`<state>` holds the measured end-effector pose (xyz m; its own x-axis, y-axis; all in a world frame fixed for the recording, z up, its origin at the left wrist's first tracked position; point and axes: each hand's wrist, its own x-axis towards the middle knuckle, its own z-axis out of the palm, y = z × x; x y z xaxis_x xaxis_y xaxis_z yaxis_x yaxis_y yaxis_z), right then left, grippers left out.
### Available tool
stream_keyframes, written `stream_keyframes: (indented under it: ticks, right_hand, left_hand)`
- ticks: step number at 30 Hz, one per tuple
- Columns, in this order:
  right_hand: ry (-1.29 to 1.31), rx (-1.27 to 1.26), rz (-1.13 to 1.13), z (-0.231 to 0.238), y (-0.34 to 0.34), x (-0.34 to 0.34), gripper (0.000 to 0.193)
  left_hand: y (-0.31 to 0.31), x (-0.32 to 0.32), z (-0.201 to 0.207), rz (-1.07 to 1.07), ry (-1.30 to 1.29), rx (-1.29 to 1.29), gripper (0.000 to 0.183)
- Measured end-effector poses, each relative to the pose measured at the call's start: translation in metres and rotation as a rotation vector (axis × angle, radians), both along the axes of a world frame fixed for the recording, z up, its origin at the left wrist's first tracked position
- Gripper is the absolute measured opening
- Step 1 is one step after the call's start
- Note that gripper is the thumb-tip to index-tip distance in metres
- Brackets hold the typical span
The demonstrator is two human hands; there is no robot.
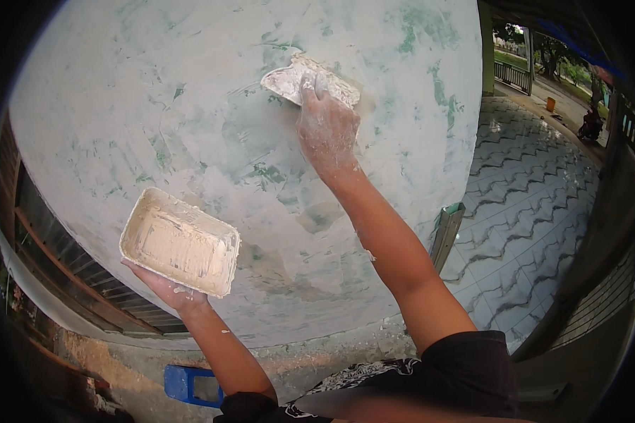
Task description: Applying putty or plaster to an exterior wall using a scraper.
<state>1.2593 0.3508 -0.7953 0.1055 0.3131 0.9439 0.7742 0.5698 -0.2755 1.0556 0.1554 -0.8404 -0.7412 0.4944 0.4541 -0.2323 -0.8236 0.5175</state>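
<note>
My right hand [329, 132], dusted with white, grips a wide flat putty scraper [282, 82] against the wall [226, 134]. The scraper is caked with white putty, and my fingers are pressed onto its back. The wall has a patchy whitish coat with green showing through in places. Lower left, my left hand [180, 292] supports a rectangular tub [122, 243] from below, its fingers mostly hidden under it. Cream-coloured putty [173, 240] lies smeared over the tub's bottom and sides. The tub is tilted so that its inside shows.
A blue plastic stool [180, 383] stands on the rough ground below. Right of the wall, a metal channel [446, 236] stands upright by the patterned tile floor [515, 225]. Wooden slats [77, 261] run along the left. Far right are an orange bucket [550, 103] and a parked motorbike [591, 123].
</note>
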Motion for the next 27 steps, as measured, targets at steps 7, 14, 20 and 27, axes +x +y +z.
stream_keyframes:
  ticks: [7, 14, 20, 27]
  right_hand:
    - [-0.181, -0.595, 0.638, -0.07, -0.049, -0.02, 0.03]
    - [0.935, -1.201, 1.608, -0.161, -0.066, 0.005, 0.038]
    - [1.146, -1.434, 1.541, -0.207, -0.076, 0.002, 0.035]
    - [1.188, -1.152, 1.847, -0.234, -0.069, 0.016, 0.035]
  left_hand:
    - [0.011, -0.012, -0.041, -0.114, 0.001, -0.095, 0.086]
    - [0.042, 0.006, -0.081, -0.241, 0.206, -0.079, 0.084]
    - [0.056, 0.035, -0.094, -0.2, 0.537, -0.074, 0.081]
    - [0.069, 0.077, -0.103, -0.23, 0.69, -0.062, 0.088]
